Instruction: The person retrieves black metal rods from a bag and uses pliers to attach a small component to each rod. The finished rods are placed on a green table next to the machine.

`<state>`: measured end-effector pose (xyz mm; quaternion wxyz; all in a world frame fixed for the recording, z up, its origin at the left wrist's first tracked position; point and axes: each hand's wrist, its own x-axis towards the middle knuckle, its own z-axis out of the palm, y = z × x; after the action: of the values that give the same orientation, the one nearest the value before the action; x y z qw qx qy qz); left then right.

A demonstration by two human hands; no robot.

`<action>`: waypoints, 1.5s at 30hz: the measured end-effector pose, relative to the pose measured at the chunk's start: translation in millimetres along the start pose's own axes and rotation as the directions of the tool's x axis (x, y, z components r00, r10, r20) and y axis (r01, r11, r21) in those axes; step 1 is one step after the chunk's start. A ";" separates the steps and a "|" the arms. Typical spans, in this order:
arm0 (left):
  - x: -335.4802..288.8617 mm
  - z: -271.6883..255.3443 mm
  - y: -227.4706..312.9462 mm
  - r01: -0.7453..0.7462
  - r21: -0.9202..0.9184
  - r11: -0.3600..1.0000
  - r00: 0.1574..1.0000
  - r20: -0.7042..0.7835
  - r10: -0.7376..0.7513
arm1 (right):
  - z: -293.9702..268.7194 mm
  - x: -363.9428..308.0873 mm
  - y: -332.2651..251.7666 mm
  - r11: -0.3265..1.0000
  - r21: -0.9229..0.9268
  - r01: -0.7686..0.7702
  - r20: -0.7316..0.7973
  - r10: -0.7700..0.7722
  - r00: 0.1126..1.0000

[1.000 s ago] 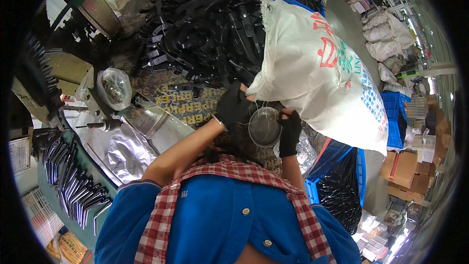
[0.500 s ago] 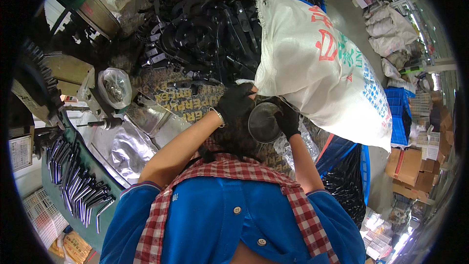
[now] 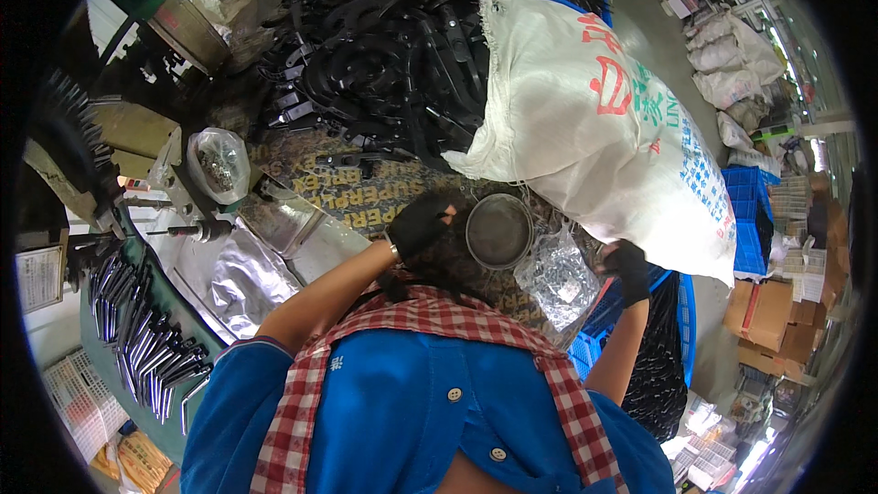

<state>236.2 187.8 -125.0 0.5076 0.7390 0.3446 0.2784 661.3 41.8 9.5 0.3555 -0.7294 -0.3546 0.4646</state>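
In the head view, the gloved left hand curls its fingers closed on the rim of a round metal pan, which sits just right of it. The gloved right hand is closed on the edge of a clear plastic bag of small metal parts, between the hands. The pan looks stiff and light, best held by its rim; the bag seems soft, heavy and liable to tear.

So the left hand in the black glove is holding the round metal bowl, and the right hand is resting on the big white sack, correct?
Not quite. In the head view the left hand does hold the round metal bowl, but the right hand is at the clear plastic bag of small metal parts, not on the big white sack lying above it.
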 end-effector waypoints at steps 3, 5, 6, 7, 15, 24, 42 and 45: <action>-33.0 -12.7 -4.6 0.180 -0.013 0.984 0.984 0.008 -0.180 | -3.8 -8.9 -38.5 0.933 -0.286 0.218 -0.689 -0.358 0.630; -54.4 -16.1 -11.1 0.203 -0.013 0.979 0.977 -0.059 -0.204 | 30.3 -12.3 -100.2 0.667 -0.578 0.471 -0.636 -0.729 0.253; -61.8 -19.5 -12.5 0.238 -0.027 0.971 0.969 -0.067 -0.240 | 44.9 -3.7 -117.1 0.614 -0.625 0.483 -0.574 -0.780 0.249; -68.3 -21.0 -13.4 0.272 -0.043 0.961 0.958 -0.078 -0.275 | 59.8 9.8 -130.1 0.554 -0.667 0.498 -0.507 -0.827 0.242; -100.9 -11.3 -5.7 0.199 -0.050 0.979 0.915 -0.348 -0.204 | 277.6 138.0 -229.6 0.092 -0.668 0.739 0.246 -0.910 0.335; -213.8 -54.0 23.3 0.433 -0.093 0.897 0.590 -0.723 -0.360 | 298.0 189.5 -229.3 -0.051 -0.853 0.520 0.316 -0.842 0.437; -578.8 -201.0 56.4 0.958 0.283 0.055 0.286 -0.914 -0.288 | 381.0 121.4 -260.2 0.782 0.422 0.460 0.252 -0.588 0.769; -565.1 -204.2 52.7 0.871 0.387 0.302 0.447 -0.880 -0.162 | 437.6 71.5 -230.8 0.962 0.270 0.045 0.723 -0.233 0.651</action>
<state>-250.6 -158.6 -42.8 -0.0131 0.5312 0.8364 0.1342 233.8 299.5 36.7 0.2942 -0.3985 -0.4686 0.7314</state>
